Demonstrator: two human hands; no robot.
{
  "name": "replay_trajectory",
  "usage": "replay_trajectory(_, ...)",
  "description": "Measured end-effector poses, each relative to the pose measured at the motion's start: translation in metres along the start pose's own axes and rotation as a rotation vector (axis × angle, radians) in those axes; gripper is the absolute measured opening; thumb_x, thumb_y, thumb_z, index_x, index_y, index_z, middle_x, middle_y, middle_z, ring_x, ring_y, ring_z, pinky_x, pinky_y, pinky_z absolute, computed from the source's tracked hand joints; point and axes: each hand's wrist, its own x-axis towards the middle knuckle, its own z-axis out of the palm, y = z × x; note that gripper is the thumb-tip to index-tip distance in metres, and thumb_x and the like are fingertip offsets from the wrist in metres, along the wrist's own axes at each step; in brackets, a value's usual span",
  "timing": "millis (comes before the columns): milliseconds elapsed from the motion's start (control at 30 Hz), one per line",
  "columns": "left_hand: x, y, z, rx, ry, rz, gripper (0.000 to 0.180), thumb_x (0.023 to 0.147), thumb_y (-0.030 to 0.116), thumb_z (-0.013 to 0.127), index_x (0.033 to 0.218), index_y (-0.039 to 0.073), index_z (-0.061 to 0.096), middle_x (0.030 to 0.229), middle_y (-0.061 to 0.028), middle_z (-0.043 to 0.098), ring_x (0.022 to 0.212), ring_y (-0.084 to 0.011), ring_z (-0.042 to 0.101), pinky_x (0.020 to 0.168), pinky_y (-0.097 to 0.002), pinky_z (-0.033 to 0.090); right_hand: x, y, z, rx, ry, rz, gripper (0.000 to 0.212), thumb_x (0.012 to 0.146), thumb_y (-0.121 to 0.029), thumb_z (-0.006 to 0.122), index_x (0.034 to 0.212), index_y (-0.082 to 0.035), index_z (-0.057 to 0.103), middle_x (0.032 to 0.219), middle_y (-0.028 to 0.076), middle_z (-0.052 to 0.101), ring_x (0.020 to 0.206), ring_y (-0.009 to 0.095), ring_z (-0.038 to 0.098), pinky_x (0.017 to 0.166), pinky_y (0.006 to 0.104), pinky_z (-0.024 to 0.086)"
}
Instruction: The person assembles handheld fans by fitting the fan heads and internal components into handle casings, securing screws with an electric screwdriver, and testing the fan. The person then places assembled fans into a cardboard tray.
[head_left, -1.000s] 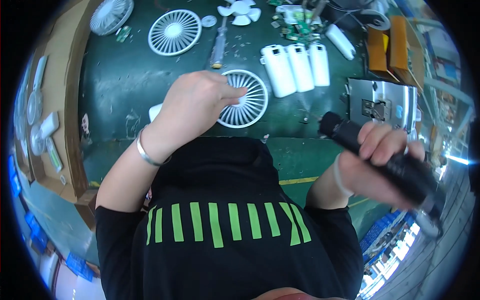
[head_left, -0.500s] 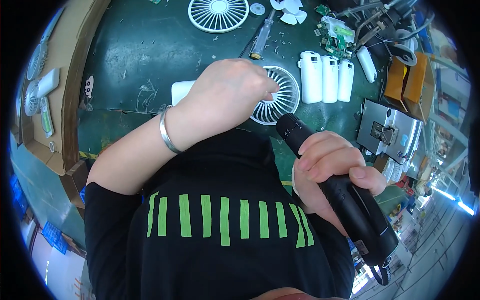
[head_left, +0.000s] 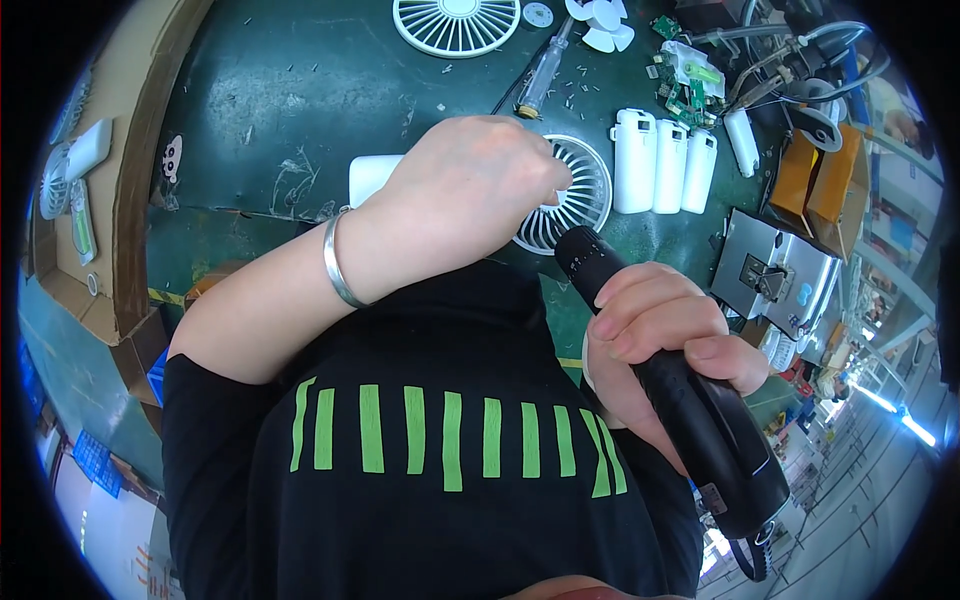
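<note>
My left hand (head_left: 478,180) is closed over the white round fan grille (head_left: 585,190), its fingertips bunched near the grille's middle. Whatever they pinch is hidden. From beneath the left wrist a white handle-like part (head_left: 372,178) sticks out to the left. My right hand (head_left: 672,325) wraps around a black electric screwdriver (head_left: 715,430), held slantwise with its collar end close to the near edge of the grille. The screwdriver's bit does not show clearly. A cord loop hangs from its lower end.
Three white fan handle shells (head_left: 634,165) stand in a row right of the grille. Beyond lie a clear-handled screwdriver (head_left: 541,82), another white grille (head_left: 455,45), fan blades (head_left: 603,20) and green circuit boards (head_left: 685,95). A metal fixture (head_left: 775,272) is at right, a cardboard box (head_left: 130,250) at left.
The view has shifted a little, so the bench things appear slightly to the right and lower. Both hands keep nearly the same pose, the right still around the electric screwdriver.
</note>
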Motion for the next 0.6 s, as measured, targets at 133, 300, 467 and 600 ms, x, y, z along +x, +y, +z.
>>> replay_trajectory(133, -0.001, -0.001, 0.001, -0.046, 0.032, 0.021, 0.012, 0.077, 0.013, 0.068, 0.087, 0.008, 0.072, 0.077, -0.0091, 0.067, 0.075, -0.0275, 0.065, 0.063, -0.0377, 0.052, 0.005, -0.003, 0.004, 0.034, -0.036, 0.06, 0.039, 0.086, -0.038, 0.055, 0.094, -0.001, 0.043, 0.064, 0.013, 0.056, 0.05, 0.025, 0.057, 0.047, 0.0373, 0.05)
replay_trajectory(300, 0.003, 0.001, -0.016, -0.292, 0.157, -0.2, 0.014, 0.083, 0.014, 0.068, 0.095, 0.006, 0.07, 0.065, -0.0038, 0.059, 0.065, -0.014, 0.058, 0.057, -0.028, 0.045, 0.012, 0.002, 0.001, 0.127, -0.067, 0.145, 0.025, 0.086, -0.01, 0.061, 0.071, 0.0, 0.044, 0.063, 0.013, 0.059, 0.051, 0.025, 0.059, 0.051, 0.039, 0.053)
replay_trajectory(467, 0.0, -0.003, -0.02, -0.685, 0.276, -0.418, 0.022, 0.092, 0.019, 0.061, 0.108, 0.005, 0.066, 0.073, 0.0031, 0.056, 0.067, -0.0056, 0.051, 0.06, -0.0207, 0.04, 0.015, 0.001, 0.0, 0.119, -0.009, 0.133, 0.026, 0.089, -0.021, 0.06, 0.084, -0.001, 0.045, 0.065, 0.013, 0.059, 0.052, 0.025, 0.059, 0.051, 0.0392, 0.052)
replay_trajectory(600, 0.0, -0.004, -0.018, -0.734, 0.291, -0.382, 0.026, 0.096, 0.022, 0.057, 0.113, 0.003, 0.063, 0.083, -0.0016, 0.062, 0.075, -0.0086, 0.057, 0.071, -0.0221, 0.046, 0.015, 0.0, -0.002, 0.125, 0.047, 0.119, 0.032, 0.091, -0.031, 0.059, 0.094, -0.002, 0.045, 0.066, 0.014, 0.059, 0.053, 0.026, 0.059, 0.051, 0.0394, 0.051)
